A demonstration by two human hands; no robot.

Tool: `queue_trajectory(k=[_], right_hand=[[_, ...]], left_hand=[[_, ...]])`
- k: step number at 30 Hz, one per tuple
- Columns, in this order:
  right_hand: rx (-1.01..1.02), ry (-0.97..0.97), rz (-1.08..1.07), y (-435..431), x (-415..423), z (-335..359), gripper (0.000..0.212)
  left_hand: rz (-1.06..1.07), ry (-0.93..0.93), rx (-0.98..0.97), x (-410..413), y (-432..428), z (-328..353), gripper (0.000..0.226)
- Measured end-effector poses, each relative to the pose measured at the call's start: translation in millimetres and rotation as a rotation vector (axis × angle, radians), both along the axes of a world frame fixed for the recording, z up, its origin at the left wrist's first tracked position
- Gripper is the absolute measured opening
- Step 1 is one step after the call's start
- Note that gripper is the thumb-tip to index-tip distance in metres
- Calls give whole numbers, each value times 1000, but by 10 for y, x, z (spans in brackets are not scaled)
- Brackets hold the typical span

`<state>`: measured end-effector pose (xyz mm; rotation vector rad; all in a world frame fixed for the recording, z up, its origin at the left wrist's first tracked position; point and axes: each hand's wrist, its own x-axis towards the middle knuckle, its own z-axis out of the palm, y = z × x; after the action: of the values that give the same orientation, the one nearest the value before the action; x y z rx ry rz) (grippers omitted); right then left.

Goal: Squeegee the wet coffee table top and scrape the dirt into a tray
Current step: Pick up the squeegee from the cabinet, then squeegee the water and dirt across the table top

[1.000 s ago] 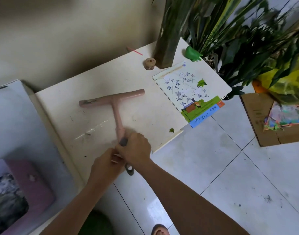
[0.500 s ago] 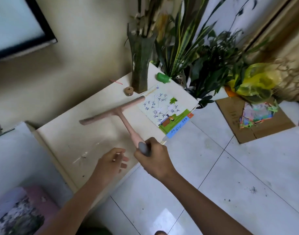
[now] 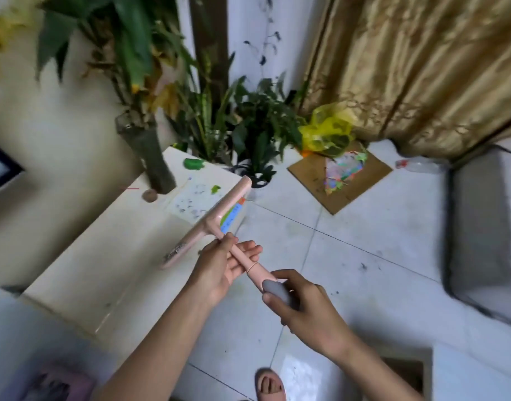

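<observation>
Both hands [image 3: 219,267] [image 3: 303,308] on squeegee [image 3: 208,224] handle

Left grip [image 3: 219,264] sits ahead of the right grip [image 3: 303,305] along the squeegee [image 3: 216,212], its blade end just beyond the left grip, over the table [image 3: 103,256]. The table spreads left of both grips, with a sheet [image 3: 195,198] and a vase [image 3: 153,157] on it beyond the blade. Cardboard [image 3: 352,195] lies on the floor [image 3: 364,270], well ahead of the right grip
</observation>
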<state>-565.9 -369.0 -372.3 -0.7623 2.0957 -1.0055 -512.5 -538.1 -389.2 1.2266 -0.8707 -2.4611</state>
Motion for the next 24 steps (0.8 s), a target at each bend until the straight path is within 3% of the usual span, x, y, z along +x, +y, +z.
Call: queue_trajectory(k=[4,8,15,24], right_hand=[[49,-101,-214,797,-8,198,24],[90,23,-380,1420,34,292,39],[101,90,-618,2429,90,343,40],[127,-172,-800,3831,337,77,38]], left_hand=[[-57,63,98,-381,663,202,27],[-117,86,132,-788,1443,276,35],[-245,111,179,-1046,2714,324,39],[-407,4,217,-973,4315,30,39]])
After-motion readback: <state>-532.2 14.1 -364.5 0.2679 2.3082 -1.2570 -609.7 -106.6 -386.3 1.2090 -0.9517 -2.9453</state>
